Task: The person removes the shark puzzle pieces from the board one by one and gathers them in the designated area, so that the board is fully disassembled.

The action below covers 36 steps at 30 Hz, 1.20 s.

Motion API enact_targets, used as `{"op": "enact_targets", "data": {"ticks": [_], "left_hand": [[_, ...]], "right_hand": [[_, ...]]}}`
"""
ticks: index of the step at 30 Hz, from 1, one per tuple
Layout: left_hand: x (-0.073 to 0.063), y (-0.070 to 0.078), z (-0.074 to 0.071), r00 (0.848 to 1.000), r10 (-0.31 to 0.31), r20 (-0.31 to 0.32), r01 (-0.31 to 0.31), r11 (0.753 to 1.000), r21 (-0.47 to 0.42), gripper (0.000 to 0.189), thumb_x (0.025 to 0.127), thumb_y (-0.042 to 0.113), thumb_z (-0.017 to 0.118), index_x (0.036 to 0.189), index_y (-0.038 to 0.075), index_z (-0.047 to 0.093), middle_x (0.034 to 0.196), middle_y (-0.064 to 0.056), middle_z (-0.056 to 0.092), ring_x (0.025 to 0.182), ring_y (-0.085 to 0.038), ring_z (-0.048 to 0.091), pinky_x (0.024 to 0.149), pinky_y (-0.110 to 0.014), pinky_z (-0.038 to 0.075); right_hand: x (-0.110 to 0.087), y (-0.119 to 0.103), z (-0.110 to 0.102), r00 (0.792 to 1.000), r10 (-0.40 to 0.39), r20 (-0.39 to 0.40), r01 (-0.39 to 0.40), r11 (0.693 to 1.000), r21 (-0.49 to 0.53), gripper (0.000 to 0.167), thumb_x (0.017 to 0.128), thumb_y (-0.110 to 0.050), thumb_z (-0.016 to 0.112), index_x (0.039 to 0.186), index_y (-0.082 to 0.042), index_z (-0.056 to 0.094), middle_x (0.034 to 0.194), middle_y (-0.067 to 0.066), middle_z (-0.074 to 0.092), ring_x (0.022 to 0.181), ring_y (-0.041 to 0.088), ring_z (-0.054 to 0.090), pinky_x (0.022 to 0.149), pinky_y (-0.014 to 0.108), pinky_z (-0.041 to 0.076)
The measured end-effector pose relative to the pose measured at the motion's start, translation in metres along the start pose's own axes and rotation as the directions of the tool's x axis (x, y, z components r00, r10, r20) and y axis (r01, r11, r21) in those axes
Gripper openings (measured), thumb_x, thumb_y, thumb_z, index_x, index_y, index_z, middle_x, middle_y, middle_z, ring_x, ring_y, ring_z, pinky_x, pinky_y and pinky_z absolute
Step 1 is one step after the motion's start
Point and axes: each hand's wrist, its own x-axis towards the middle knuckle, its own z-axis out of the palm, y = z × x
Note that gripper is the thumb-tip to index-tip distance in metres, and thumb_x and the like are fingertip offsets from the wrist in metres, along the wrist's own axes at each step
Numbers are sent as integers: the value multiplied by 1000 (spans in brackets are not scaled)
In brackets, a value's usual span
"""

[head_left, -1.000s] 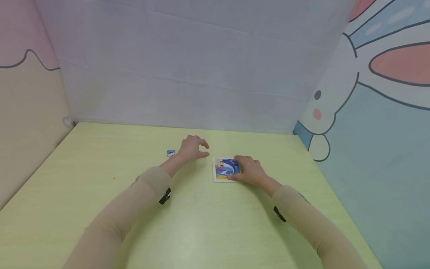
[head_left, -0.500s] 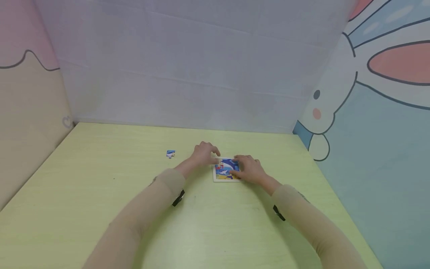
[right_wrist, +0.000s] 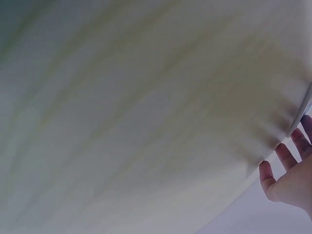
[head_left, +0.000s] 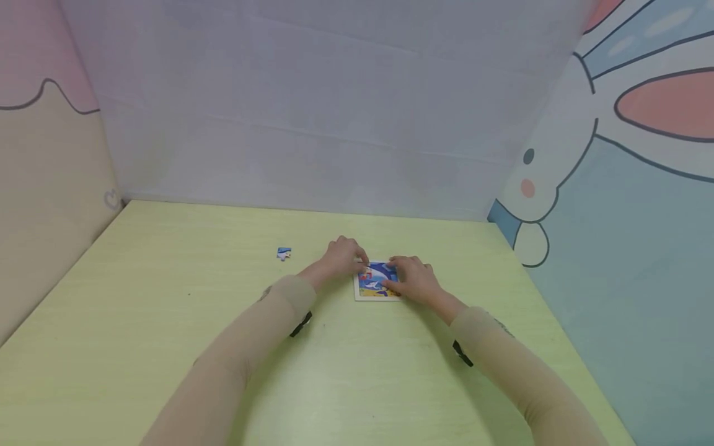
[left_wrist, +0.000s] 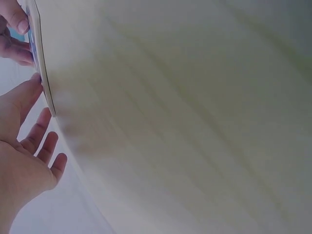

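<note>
A small square jigsaw puzzle (head_left: 372, 286) with a white frame and a blue and yellow sea picture lies on the table. My left hand (head_left: 340, 255) is at its far left corner, thumb and index finger drawn close together there. In the left wrist view, the left thumb (left_wrist: 32, 90) touches the face near the edge while the other fingers spread past the corner. My right hand (head_left: 415, 280) grips the right side, thumb over the picture and fingers along the far part. Both hands hide parts of the puzzle.
One loose jigsaw piece (head_left: 284, 253), blue and white, lies left of the puzzle. The pale yellow table (head_left: 346, 371) meets a grey-white cloth wall (head_left: 312, 124) at the back. A printed rabbit wall (head_left: 625, 248) borders it on the right.
My left hand has moved right, from beside the puzzle onto its far left corner, and its thumb and index finger have drawn together. The right hand stays on the puzzle.
</note>
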Motion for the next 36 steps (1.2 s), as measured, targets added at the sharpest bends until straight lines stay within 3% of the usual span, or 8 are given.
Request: {"op": "enact_targets", "data": {"ticks": [15, 29, 36], "left_hand": [[4, 0, 0, 999, -1, 45, 3, 999, -42, 18, 89, 30, 66, 104, 24, 74, 120, 1, 61, 113, -23, 45, 97, -46, 34], [2, 1, -3, 999, 49, -2, -49, 997, -59, 14, 84, 25, 70, 97, 22, 75, 115, 0, 63, 111, -24, 48, 98, -46, 35], [5, 0, -1, 998, 68, -10, -68, 995, -78, 13, 84, 23, 72, 95, 19, 74, 106, 1, 67, 107, -20, 54, 99, -41, 37]], "right_hand": [[0, -1, 0, 1000, 14, -16, -13, 998, 57, 56, 82, -47, 68, 127, -14, 59, 139, 6, 50, 129, 32, 40, 100, 57, 28], [0, -1, 0, 1000, 8, -21, -7, 998, 69, 56, 82, -46, 69, 127, -14, 59, 139, 7, 50, 129, 31, 40, 100, 57, 28], [2, 0, 0, 1000, 26, -8, -26, 998, 63, 57, 82, -47, 68, 128, -15, 58, 140, 6, 49, 130, 30, 39, 102, 56, 27]]}}
